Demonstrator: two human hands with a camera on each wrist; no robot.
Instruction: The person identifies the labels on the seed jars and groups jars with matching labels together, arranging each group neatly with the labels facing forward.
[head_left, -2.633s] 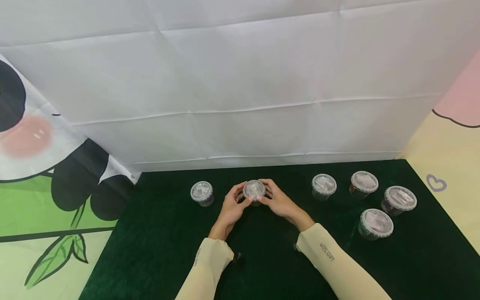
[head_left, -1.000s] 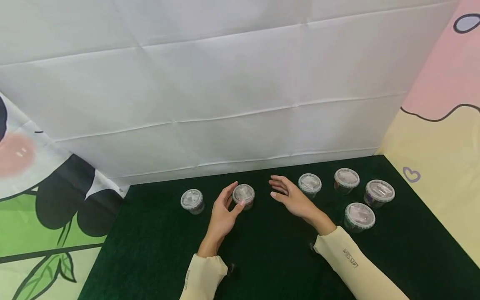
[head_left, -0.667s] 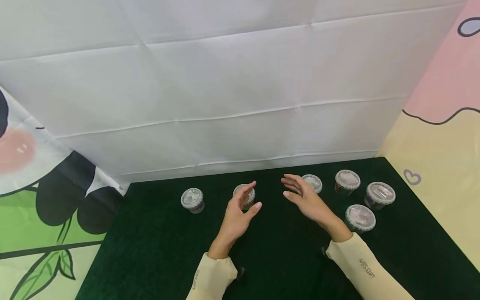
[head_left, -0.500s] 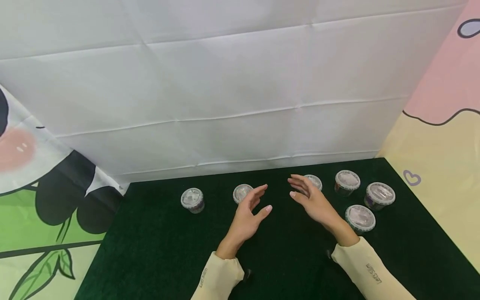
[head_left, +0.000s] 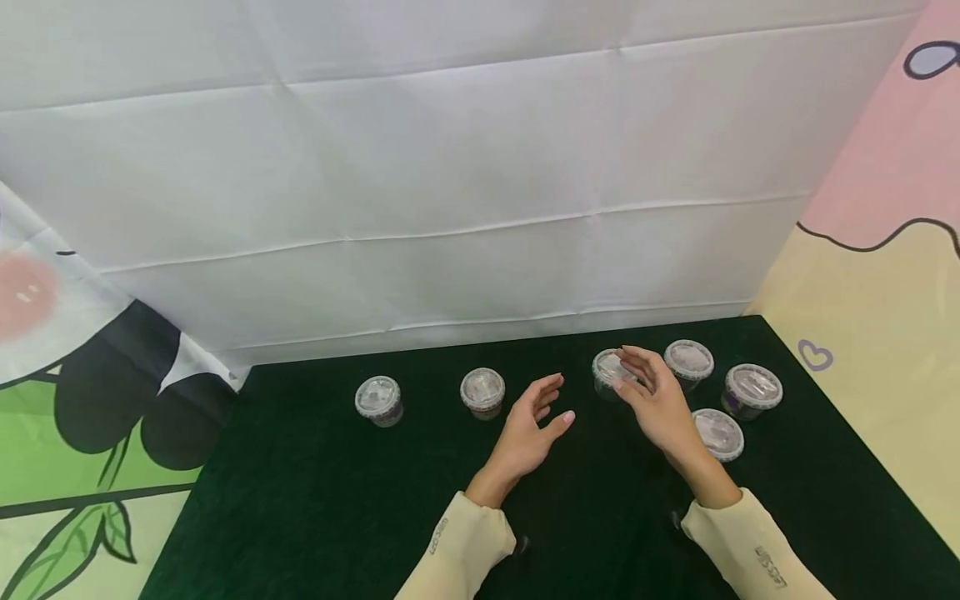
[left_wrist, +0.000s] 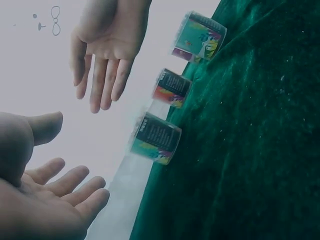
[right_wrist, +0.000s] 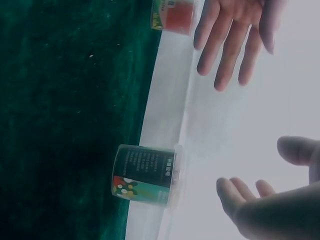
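My left hand hovers over the middle of the table, fingers loosely spread and holding nothing. To its left stands a small round tub with a clear lid. My right hand is relaxed too; its fingertips overlap the lid of another tub in the head view. In the right wrist view, that tub, with a dark and teal label, stands apart from the right-hand fingers. The left wrist view shows both palms bare, the left hand below the right hand.
One more lidded tub stands at the far left. On the right are a back tub, an outer tub and a front tub, partly behind the right wrist. A dark green cloth covers the table; a white sheet hangs behind.
Both hands were round the middle tub at first; the right let go, then the left. Both have since moved right, the right one reaching the tub at the right group's left edge.
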